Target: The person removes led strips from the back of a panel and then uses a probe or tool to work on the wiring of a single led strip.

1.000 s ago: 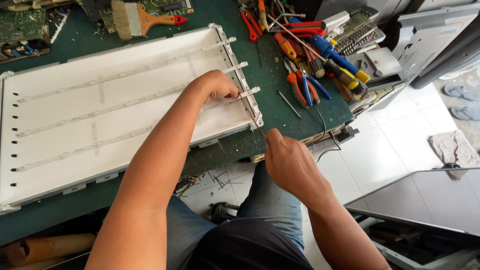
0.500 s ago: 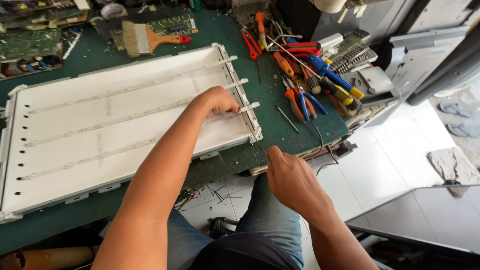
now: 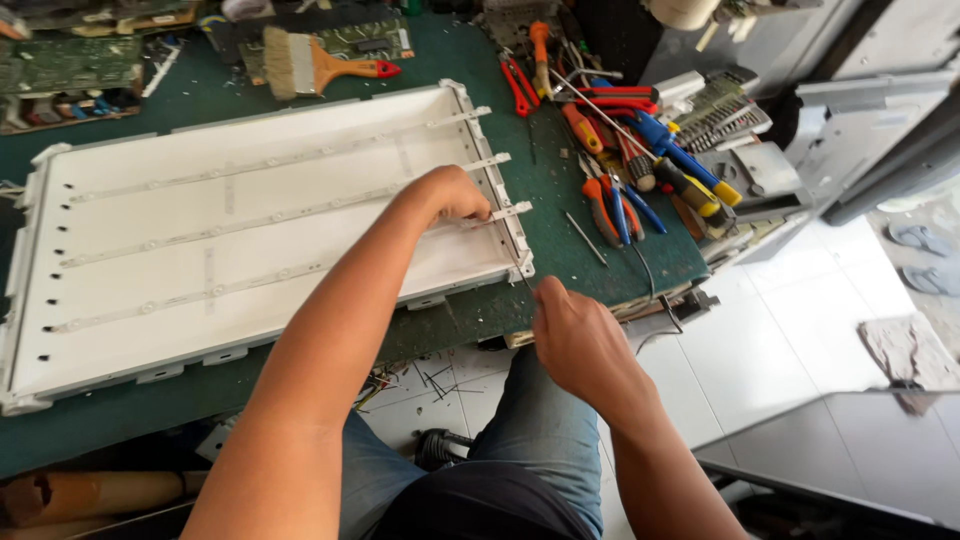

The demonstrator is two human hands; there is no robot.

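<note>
White backlight panel bearing three pale strips, lying flat.

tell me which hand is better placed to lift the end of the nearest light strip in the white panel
Left, most likely. The left hand already rests on the white panel at the end of the nearest light strip. The right hand sits off the panel's corner, at the table edge.

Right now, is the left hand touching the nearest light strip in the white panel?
Touching. The head view shows the left hand resting fingers-down on the light strip near its right end inside the white panel, with no gap visible.
</note>
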